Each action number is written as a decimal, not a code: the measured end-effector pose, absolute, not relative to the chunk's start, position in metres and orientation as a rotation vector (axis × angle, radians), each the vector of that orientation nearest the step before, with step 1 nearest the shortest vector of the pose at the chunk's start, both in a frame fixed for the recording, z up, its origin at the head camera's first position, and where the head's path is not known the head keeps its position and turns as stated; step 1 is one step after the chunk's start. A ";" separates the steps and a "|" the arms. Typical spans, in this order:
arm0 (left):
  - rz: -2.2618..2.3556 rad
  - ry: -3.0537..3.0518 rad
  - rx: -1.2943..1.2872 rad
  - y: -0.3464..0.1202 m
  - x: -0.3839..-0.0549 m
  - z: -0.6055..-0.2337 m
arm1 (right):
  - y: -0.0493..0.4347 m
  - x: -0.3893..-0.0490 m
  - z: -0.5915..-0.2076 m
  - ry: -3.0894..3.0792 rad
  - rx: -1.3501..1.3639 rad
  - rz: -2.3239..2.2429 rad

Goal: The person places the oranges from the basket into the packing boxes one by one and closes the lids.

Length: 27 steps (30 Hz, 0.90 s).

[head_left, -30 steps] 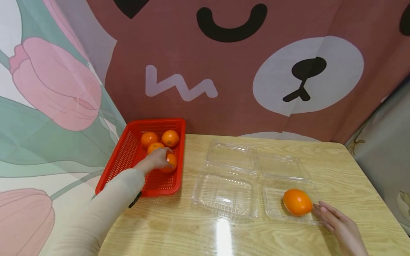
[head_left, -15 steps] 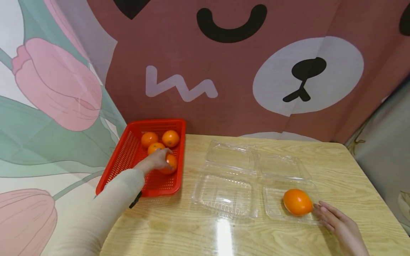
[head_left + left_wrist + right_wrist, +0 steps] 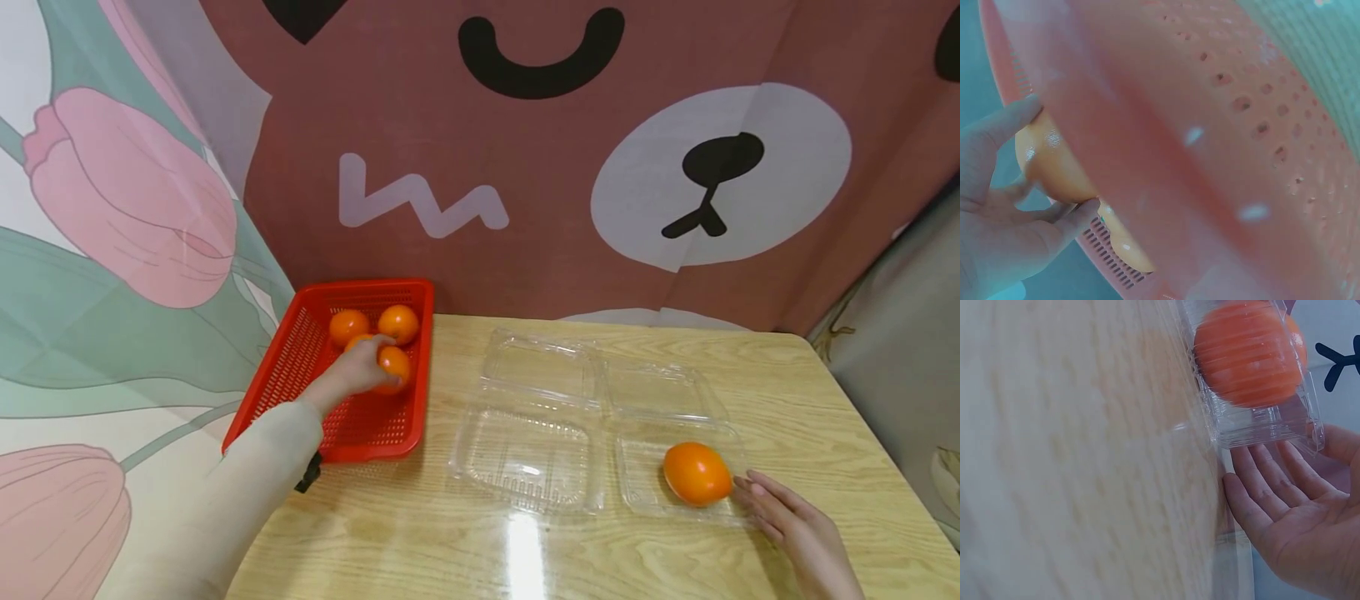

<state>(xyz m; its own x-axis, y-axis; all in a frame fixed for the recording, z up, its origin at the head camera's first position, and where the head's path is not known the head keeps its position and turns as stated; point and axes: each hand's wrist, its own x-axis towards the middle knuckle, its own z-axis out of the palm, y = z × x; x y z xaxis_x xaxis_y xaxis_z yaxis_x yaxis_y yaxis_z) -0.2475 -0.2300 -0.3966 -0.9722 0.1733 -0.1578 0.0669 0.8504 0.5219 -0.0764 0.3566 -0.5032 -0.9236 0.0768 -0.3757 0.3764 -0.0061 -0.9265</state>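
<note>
At the left, my left hand reaches into a red perforated basket and holds an orange between thumb and fingers. The left wrist view shows thumb and fingertips on opposite sides of that orange, partly hidden by the basket wall. Over on the right, my right hand touches the near right side of an opened clear plastic clamshell box. One large orange lies in that box. In the right wrist view, extended fingers meet the box's side and the thumb is at its rim.
Several other oranges sit toward the back of the basket. A second clear clamshell box stands opened in the middle of the wooden table. Behind the table hangs a cloth with a printed bear face.
My left hand has tightened on the front orange and shifted it slightly up and toward the back of the basket. The right hand and both boxes have stayed put.
</note>
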 end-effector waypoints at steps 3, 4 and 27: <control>0.836 2.841 0.168 -0.234 -0.245 -0.394 | 0.356 -0.077 -0.502 2.048 0.499 -1.999; 0.852 2.844 0.158 -0.235 -0.244 -0.393 | 0.356 -0.077 -0.501 2.046 0.504 -1.989; 1.114 2.981 0.093 -0.221 -0.221 -0.375 | 0.355 -0.077 -0.502 2.054 0.470 -2.035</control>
<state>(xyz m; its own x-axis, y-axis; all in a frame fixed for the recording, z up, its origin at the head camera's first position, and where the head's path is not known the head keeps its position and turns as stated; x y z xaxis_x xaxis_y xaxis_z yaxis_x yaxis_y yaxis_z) -0.2210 -0.2215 -0.3751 -0.9974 0.0400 0.0597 0.0694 0.7535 0.6537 -0.0767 0.3553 -0.5024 -0.9267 0.0764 -0.3679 0.3686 -0.0055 -0.9296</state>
